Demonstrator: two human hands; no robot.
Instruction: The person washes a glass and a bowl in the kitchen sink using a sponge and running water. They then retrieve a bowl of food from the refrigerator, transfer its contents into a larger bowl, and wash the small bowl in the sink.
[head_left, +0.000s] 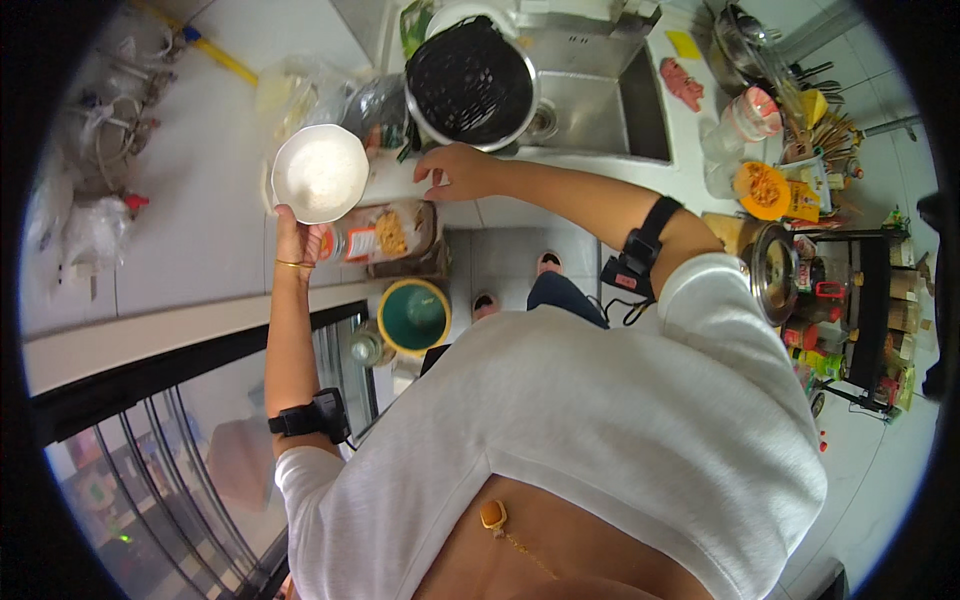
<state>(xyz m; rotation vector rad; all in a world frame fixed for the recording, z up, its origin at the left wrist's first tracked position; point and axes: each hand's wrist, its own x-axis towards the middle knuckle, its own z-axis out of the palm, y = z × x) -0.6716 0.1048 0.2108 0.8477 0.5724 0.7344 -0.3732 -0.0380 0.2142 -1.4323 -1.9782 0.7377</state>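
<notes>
My left hand (297, 244) holds up a white faceted bowl (278, 180), gripping its near rim. Inside the bowl lies a white, grainy or powdery substance (321, 174), too washed out to name. My right hand (459, 172) reaches over the counter's front edge, fingers apart and slightly bent, nothing in them. Just beyond it a black perforated plastic basket (469, 82) sits in a round metal basin (534, 90) at the sink's left side. Beside the bowl stand clear plastic bags (300, 94) and a dark bag (377, 109).
A stainless steel sink (581, 112) is set into the white counter. Right of it are a pink cloth-like item (681, 84), a jar (739, 124) and a cut pumpkin (763, 191). Below left are a bagged food package (390, 232) and a green bucket (414, 316). A stocked rack (870, 315) stands right.
</notes>
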